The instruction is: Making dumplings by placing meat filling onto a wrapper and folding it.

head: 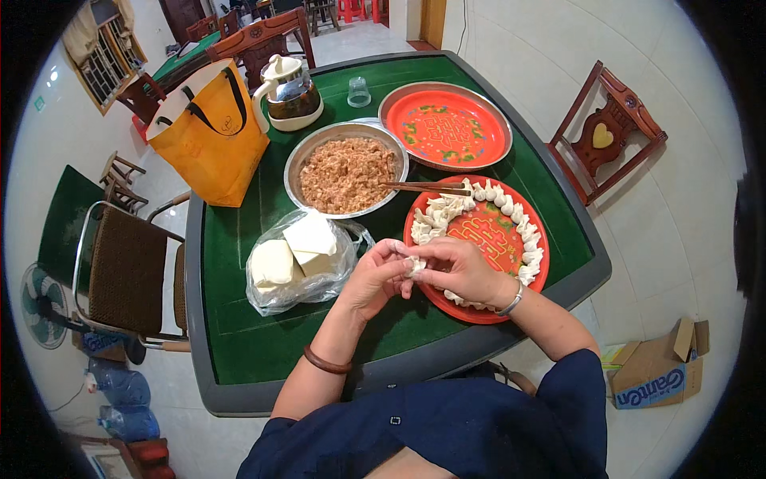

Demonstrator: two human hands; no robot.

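Note:
Between the fingertips of my left hand (383, 272) and my right hand (458, 269) is a small wrapped dumpling (415, 266), partly covered by the fingers. Both hands hold it over the left edge of a red patterned tray (541, 236). Pleated dumplings (507, 205) line that tray in a curve along its rim. Beyond the hands stands a metal bowl of minced filling (347, 173); a pair of wooden chopsticks (428, 187) rests from the filling out over the tray. Left of my left hand, stacks of pale dumpling wrappers (310, 236) lie in a clear plastic bag (326, 286).
A second red tray (446, 132) in a metal rim stands at the back right. Behind the bowl are a plastic cup (359, 93) and a glass teapot (291, 96). An orange bag (218, 141) stands at the green table's (287, 353) left edge. Chairs flank the table.

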